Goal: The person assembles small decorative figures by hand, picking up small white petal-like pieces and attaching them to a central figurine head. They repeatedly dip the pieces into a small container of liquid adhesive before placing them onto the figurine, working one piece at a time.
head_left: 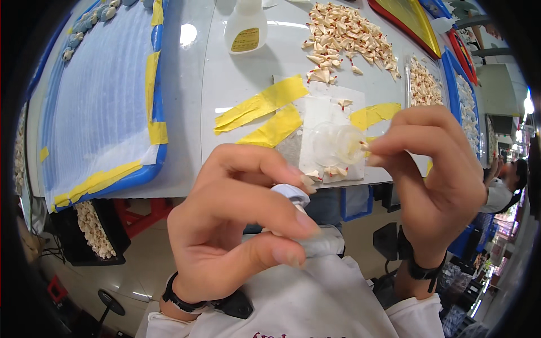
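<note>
My left hand (234,217) is closed around a small pale blue and white piece (292,194), gripped between thumb and fingers; most of it is hidden. Over the near edge of the table, my right hand (437,163) pinches a tiny cream piece with a reddish tip (364,146). That piece is at the right rim of a clear shallow dish (326,145), which has a yellowish smear on its right side. Under the dish lies a white sheet (315,101). A few cream pointed pieces with red tips (336,171) lie by the dish's near side.
A big heap of cream, red-tipped pieces (349,39) lies at the back. Yellow tape strips (262,104) flank the sheet. A white bottle (245,28) stands behind. On the left is a blue-rimmed tray (107,101) with a pale ribbed lining. More pieces fill a container (424,81) at right.
</note>
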{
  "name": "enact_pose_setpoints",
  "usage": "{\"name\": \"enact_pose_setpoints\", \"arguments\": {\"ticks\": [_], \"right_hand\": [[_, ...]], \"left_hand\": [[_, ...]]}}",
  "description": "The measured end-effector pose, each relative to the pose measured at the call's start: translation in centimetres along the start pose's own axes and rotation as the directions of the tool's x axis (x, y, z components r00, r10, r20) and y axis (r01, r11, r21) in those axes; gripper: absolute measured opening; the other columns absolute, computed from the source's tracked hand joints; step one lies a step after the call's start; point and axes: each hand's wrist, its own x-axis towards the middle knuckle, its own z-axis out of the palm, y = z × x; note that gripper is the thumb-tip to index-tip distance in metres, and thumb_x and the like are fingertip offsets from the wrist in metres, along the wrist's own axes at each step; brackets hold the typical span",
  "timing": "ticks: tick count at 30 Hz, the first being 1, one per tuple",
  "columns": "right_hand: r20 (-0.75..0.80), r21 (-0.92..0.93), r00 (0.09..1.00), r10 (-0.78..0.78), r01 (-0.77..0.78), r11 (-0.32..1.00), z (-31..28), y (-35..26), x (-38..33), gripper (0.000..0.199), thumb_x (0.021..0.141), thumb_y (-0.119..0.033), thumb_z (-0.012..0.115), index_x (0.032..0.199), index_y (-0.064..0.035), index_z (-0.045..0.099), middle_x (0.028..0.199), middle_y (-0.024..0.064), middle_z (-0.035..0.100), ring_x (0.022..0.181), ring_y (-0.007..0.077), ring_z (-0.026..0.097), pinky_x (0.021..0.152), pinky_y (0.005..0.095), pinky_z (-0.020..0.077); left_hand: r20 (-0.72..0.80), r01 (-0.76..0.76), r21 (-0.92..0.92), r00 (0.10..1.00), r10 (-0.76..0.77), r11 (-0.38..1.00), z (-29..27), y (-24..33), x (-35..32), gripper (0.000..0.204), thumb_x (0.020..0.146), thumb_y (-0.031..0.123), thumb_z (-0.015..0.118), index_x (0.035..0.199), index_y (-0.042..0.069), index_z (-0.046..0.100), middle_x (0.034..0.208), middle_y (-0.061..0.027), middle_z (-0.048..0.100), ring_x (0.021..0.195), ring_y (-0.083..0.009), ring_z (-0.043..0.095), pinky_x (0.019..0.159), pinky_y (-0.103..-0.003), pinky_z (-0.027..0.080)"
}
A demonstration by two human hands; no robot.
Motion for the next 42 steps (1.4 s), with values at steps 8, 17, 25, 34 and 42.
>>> {"name": "enact_pose_setpoints", "arguments": {"ticks": [8,17,25,34,42], "right_hand": [[0.012,0.513,0.985,0.170,-0.152,0.845,0.9,-1.7,-2.5,0.014,0.075,-0.005,0.065,0.079,-0.0010,0.052,0.078,0.0099,0.050,0.070,0.0123,0.047,0.062,0.0189,0.0379],[-0.014,0.477,0.993,0.115,-0.094,0.874,2.2,-3.0,-2.9,0.016,0.072,-0.002,0.068,0.081,-0.0049,0.055,0.077,0.0091,0.051,0.070,0.0118,0.049,0.062,0.0192,0.0397],[-0.062,0.396,0.997,0.052,-0.023,0.918,2.9,-2.8,-2.7,0.023,0.065,0.009,0.066,0.081,-0.0053,0.059,0.076,0.0081,0.055,0.064,0.0156,0.053,0.055,0.0238,0.0427],[0.044,0.471,0.995,0.088,-0.098,0.877,2.3,-2.3,-2.8,0.027,0.068,0.000,0.072,0.091,-0.0025,0.057,0.085,0.0102,0.056,0.071,0.0151,0.054,0.061,0.0239,0.0432],[0.281,0.575,0.843,0.459,-0.531,0.623,-1.9,-2.2,-3.2,0.040,0.073,-0.004,0.068,0.107,0.0031,0.049,0.101,0.0117,0.055,0.093,0.0168,0.055,0.084,0.0292,0.0435]], "left_hand": [[-0.222,0.330,-0.213,0.900,-0.374,0.920,2.1,2.6,0.5,0.048,0.072,0.029,0.073,0.101,0.001,0.048,0.098,-0.0138,0.049,0.073,-0.0189,0.057,0.061,-0.027,0.049],[-0.293,0.261,-0.229,0.900,-0.322,0.938,3.1,2.4,0.0,0.047,0.067,0.022,0.078,0.095,0.002,0.046,0.090,-0.0107,0.051,0.072,-0.0138,0.055,0.063,-0.025,0.048],[-0.251,0.228,-0.200,0.928,-0.274,0.953,2.0,1.4,-1.1,0.048,0.064,0.021,0.080,0.093,0.001,0.048,0.086,-0.0084,0.053,0.073,-0.0097,0.055,0.067,-0.022,0.047],[-0.202,0.168,0.028,0.966,-0.159,0.985,1.5,1.3,-1.3,0.052,0.064,0.023,0.081,0.097,-0.001,0.049,0.090,-0.0102,0.053,0.076,-0.0134,0.053,0.068,-0.023,0.047],[0.108,-0.189,0.751,0.981,0.164,0.633,4.1,2.2,1.1,0.039,0.064,0.018,0.078,0.097,0.013,0.058,0.090,-0.0081,0.057,0.077,-0.0234,0.052,0.067,-0.031,0.043]]}}
